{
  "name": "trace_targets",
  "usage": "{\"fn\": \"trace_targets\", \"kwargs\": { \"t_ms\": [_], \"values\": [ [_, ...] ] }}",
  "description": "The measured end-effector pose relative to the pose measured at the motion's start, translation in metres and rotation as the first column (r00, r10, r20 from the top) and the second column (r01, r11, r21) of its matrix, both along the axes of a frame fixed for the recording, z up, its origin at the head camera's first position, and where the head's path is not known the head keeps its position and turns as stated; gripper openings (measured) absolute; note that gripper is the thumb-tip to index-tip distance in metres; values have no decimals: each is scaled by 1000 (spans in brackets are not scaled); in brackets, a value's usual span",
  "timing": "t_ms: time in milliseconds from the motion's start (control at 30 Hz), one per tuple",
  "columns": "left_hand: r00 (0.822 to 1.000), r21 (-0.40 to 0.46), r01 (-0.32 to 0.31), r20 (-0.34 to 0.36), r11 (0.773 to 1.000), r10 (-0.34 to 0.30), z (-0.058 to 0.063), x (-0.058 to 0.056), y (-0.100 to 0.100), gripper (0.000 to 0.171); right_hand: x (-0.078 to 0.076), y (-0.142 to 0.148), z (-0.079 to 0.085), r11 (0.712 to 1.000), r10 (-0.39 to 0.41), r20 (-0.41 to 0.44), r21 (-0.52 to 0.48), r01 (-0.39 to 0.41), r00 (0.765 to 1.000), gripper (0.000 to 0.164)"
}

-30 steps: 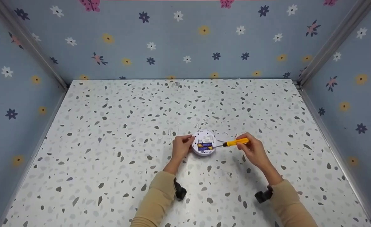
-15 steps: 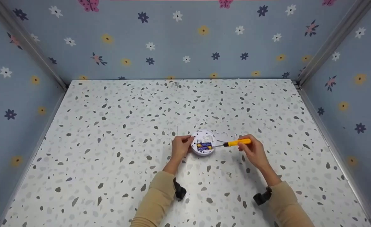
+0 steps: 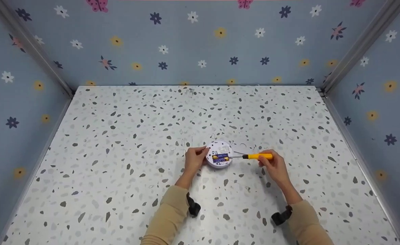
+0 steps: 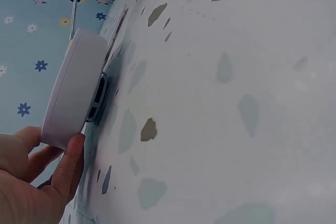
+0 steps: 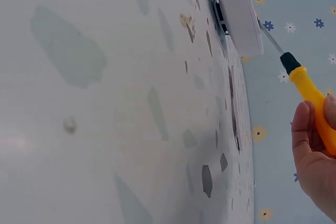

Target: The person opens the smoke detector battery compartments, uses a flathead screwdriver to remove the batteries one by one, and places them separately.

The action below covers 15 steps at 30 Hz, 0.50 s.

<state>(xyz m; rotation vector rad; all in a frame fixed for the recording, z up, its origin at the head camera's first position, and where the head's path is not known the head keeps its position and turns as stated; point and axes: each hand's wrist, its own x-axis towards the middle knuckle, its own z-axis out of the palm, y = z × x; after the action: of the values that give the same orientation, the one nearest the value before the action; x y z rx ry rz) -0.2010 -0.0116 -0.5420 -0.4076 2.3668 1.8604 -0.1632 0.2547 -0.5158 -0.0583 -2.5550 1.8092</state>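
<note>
A round white battery-powered device point(image 3: 221, 147) lies near the middle of the table, its face with the battery bay turned up. Two blue and yellow batteries point(image 3: 220, 158) sit side by side in that bay. At its left edge my left hand point(image 3: 195, 159) grips the rim between thumb and fingers, as the left wrist view point(image 4: 76, 90) of the device also shows. My right hand point(image 3: 275, 167) holds a screwdriver point(image 3: 260, 156) by its yellow handle. The metal shaft points left, its tip at the right end of the batteries; exact contact is too small to tell.
Beneath the device a dark slotted part point(image 4: 98, 98) shows against the speckled white table point(image 3: 118, 190). A thin dark strip point(image 5: 234, 108) lies on the table close to the device. Blue flowered panels point(image 3: 200, 41) stand at the back and both sides.
My right hand has shifted slightly right and toward me, and the screwdriver now lies more level. My left hand and the device have stayed in place.
</note>
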Motion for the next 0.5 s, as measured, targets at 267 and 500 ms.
{"fn": "trace_targets", "kwargs": {
  "t_ms": [267,500],
  "values": [
    [1000,19,-2,-9,1000,2,-2,1,-1,26,1,0,-4,999,-40,56,-26,41,998,26],
    [1000,11,1,-15,1000,-1,-3,2,0,28,2,-2,-4,996,-56,37,-62,59,998,25]
  ]
}}
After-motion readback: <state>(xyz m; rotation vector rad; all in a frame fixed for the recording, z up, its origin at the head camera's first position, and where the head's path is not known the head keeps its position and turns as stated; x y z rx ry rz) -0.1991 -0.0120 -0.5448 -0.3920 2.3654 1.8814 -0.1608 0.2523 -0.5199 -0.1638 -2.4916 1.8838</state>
